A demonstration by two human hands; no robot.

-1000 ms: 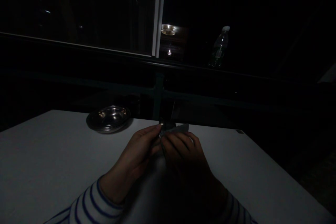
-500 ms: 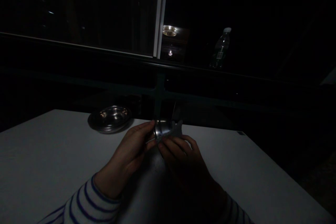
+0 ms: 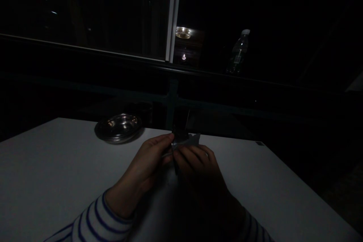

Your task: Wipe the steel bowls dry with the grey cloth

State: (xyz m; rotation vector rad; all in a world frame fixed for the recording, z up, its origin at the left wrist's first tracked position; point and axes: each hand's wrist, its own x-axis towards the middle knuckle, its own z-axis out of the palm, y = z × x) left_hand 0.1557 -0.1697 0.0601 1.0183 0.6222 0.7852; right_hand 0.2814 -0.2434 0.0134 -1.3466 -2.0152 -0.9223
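Note:
The scene is very dark. My left hand point(image 3: 144, 170) and my right hand point(image 3: 198, 166) meet above a white table point(image 3: 56, 174). Both pinch a small shiny metal object point(image 3: 178, 140) wrapped partly in a pale cloth or paper point(image 3: 193, 140). The left fingers close on its left side. The right fingers curl over the cloth on its right side. What the object is I cannot make out. Both wrists wear striped sleeves.
A shallow metal bowl point(image 3: 118, 127) sits at the table's far edge, left of my hands. Behind the table runs a dark ledge with a plastic bottle point(image 3: 238, 53) and a small lit glass dish point(image 3: 183, 32). A white window frame point(image 3: 172, 15) rises above.
The shiny object was turned so its bright face showed half a second ago; now it is turned edge-on and darker. Both hands stay together in about the same place.

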